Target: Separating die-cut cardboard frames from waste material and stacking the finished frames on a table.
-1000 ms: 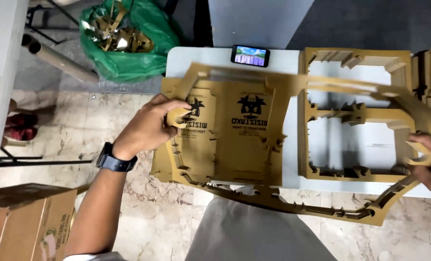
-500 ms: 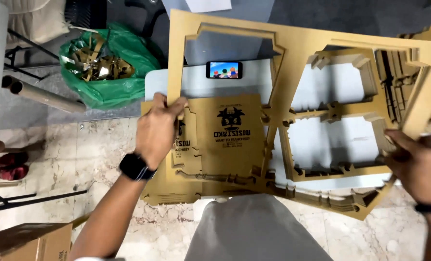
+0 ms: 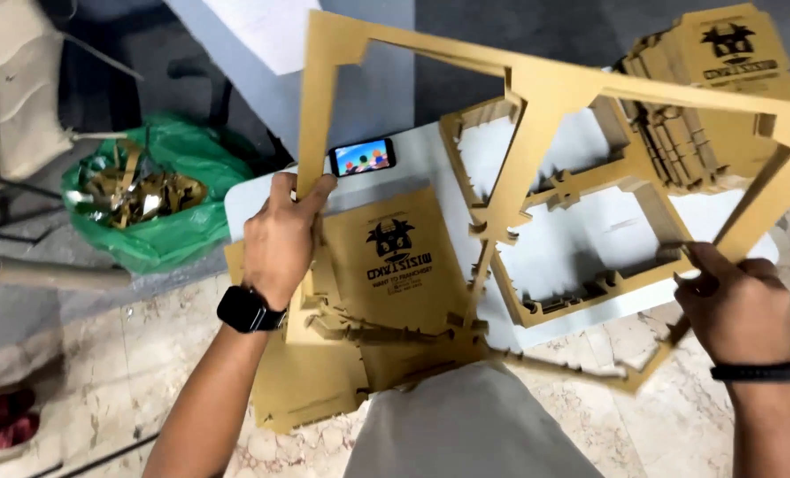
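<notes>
Surface: white table [image 3: 430, 155], marble floor.
Left hand [image 3: 280, 235]: gripping cardboard frame [image 3: 536, 84], lifted.
Right hand [image 3: 736, 301]: pinching its far edge.
Progress: frame freed; printed panel [image 3: 404, 265] left at table's near edge.

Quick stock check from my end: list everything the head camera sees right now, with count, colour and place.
cardboard frame: one, brown, cut-out skeleton sheet lifted above the table, held at both sides
printed cardboard panel: one, brown with black print, flat on the table below the frame
cardboard stack: one pile, brown, far right of the table
table: one, white, under the sheets
phone: one, screen lit, on the table's far edge
bag: one, green, full of cardboard scraps, on the floor at left
tube: one, beige, on the floor at left
left hand: gripping the frame's left bar; black watch on the wrist
right hand: gripping the frame's right edge; black wristband
</notes>
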